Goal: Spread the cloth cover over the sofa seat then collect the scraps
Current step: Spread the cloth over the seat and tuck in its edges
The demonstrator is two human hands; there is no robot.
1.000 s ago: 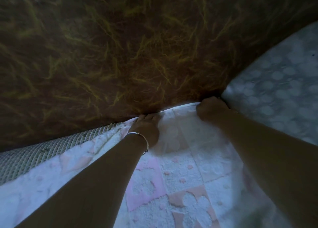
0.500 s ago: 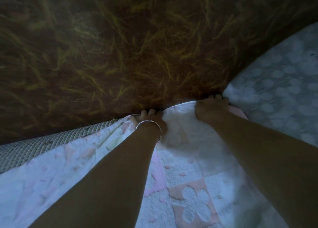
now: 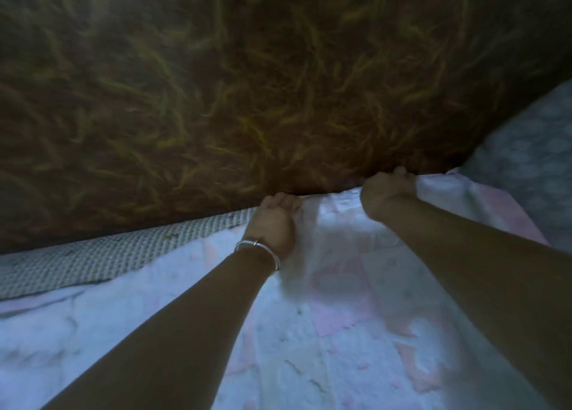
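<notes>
Pale cover, white with pink patches, spread over the seat and filling the lower part of the view; far edge lying along the foot of the dark brown backrest with its yellowish streaks; left hand at that edge, fingers curled and bunched on the cloth just where it meets the backrest, knuckles up, silver bangle round the wrist; right hand a little farther right and higher, closed in a loose fist on a fold of the cover, fingertips tucked toward the crease under the backrest; exact grip of either hand hard to tell in the dim, blurred light, though both appear clenched on fabric rather than spread flat; cloth between the two hands rumpled into soft ridges; both forearms reaching in from the bottom of the view, well apart at the elbows and nearer at the hands; to the left of the left hand, a strip of grey woven seat bare between backrest and cover edge; at far right, a grey cushion with pale round spots, touching the cover's right corner.
</notes>
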